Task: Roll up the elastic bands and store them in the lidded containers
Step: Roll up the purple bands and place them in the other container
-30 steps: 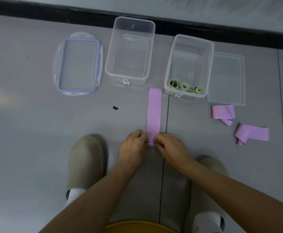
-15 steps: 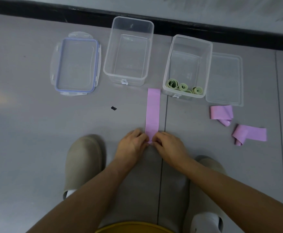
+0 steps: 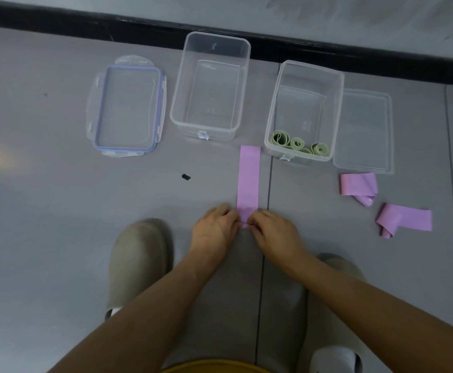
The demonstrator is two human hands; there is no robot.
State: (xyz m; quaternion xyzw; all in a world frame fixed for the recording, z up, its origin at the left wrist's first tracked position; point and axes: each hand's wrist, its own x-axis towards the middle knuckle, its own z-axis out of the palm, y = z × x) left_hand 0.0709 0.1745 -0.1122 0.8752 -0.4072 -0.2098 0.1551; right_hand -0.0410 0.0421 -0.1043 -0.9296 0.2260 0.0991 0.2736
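- My left hand (image 3: 214,232) and right hand (image 3: 276,235) meet fingertip to fingertip on the near end of a pink elastic band (image 3: 249,179), fingers curled down and pinching it against the grey floor (image 3: 45,211).
- That near end is hidden under my fingers. It looks bunched there, possibly the first turn of a roll, but I cannot tell.
- The rest of the band lies flat and straight, running away from me. Its far end is just short of the gap between the two containers.
- The right-hand clear container (image 3: 333,111) is open and holds rolled green bands (image 3: 296,143) against its near wall. I count three clearly, and a fourth may sit between them.
- Its plain clear lid (image 3: 364,130) lies flat, touching its right side.
- The left-hand clear container (image 3: 220,133) is open with nothing in it. Its blue-sealed clip lid (image 3: 128,109) lies flat just to the left.
- Two loose pink bands (image 3: 358,187) (image 3: 404,220), each partly folded over, lie on the floor near the plain lid.
- A small black speck (image 3: 186,177) lies left of the flat band.
- A tan slipper (image 3: 139,259) shows beside my left forearm. The other slipper (image 3: 341,267) is mostly covered by my right forearm.
- A yellow edge of clothing (image 3: 214,367) is cut off by the frame bottom.
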